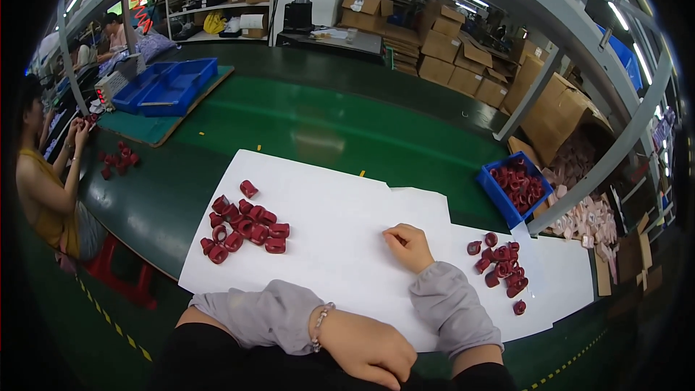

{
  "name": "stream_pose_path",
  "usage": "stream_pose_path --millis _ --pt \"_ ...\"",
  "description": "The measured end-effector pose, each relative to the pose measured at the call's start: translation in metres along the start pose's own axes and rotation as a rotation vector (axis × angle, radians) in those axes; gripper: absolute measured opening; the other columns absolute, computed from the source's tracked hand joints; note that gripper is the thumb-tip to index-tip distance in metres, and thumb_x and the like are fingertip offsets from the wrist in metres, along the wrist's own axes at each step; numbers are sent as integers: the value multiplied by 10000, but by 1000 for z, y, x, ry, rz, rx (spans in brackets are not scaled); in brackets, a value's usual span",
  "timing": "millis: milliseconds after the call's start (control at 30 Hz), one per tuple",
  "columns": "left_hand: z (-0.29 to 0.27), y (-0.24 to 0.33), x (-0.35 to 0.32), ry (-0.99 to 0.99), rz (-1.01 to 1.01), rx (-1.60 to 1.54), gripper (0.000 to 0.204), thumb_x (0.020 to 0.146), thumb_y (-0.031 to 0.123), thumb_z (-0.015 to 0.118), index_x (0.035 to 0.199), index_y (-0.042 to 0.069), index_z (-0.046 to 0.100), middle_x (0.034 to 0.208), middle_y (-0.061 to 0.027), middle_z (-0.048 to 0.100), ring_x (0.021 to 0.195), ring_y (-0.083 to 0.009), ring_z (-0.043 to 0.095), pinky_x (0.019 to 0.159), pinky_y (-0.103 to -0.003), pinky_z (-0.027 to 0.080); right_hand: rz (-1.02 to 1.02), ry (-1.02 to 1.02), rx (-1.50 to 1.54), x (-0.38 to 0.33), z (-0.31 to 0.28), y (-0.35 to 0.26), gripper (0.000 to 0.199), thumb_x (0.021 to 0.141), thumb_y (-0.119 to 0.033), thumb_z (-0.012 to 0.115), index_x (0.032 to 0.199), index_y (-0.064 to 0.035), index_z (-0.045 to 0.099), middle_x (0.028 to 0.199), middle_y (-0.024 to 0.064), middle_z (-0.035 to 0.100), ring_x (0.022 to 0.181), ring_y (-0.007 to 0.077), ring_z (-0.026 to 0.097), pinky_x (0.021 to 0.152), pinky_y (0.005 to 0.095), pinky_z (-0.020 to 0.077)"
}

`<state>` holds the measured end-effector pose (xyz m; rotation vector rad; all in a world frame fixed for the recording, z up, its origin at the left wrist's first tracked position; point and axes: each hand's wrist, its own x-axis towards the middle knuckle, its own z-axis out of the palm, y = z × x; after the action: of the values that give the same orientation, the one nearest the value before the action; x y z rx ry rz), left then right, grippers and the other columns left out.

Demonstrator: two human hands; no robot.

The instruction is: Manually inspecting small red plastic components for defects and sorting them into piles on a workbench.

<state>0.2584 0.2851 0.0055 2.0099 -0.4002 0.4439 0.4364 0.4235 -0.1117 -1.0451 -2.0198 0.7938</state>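
Observation:
My right hand (409, 246) rests on the white paper sheet (333, 195) with its fingers curled into a fist, and nothing shows in it. It lies between two heaps of dark red ring-shaped parts: a left heap (246, 228) and a right heap (501, 266), the right one nearer. My left hand (376, 351) lies at the table's near edge, back up, with a bracelet at the wrist. Its fingers tuck under out of sight. Both forearms wear grey sleeves.
A blue bin (499, 199) of red parts stands right of the paper, beside a grey frame post (601, 166). Pink parts (590, 219) and cardboard boxes (557, 112) lie beyond. Blue trays (166, 85) sit far left. A seated person (43, 188) handles red parts (119, 161).

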Motion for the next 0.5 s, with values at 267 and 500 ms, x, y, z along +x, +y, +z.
stream_pose_path --millis 267,500 --pt "17 -2 39 173 231 -241 179 898 134 563 1010 3 611 1019 -133 596 923 -265 593 809 -337 468 20 32 37 -4 -4 0 100 822 -37 606 864 22 676 762 71 635 667 119 567 594 239 440" --pt "10 3 32 205 194 -166 254 856 123 650 1061 -26 627 1085 -176 602 977 -312 593 825 -364 480 3 -9 -30 -43 -26 -22 92 824 -13 592 864 20 668 769 86 648 690 155 592 627 261 462"
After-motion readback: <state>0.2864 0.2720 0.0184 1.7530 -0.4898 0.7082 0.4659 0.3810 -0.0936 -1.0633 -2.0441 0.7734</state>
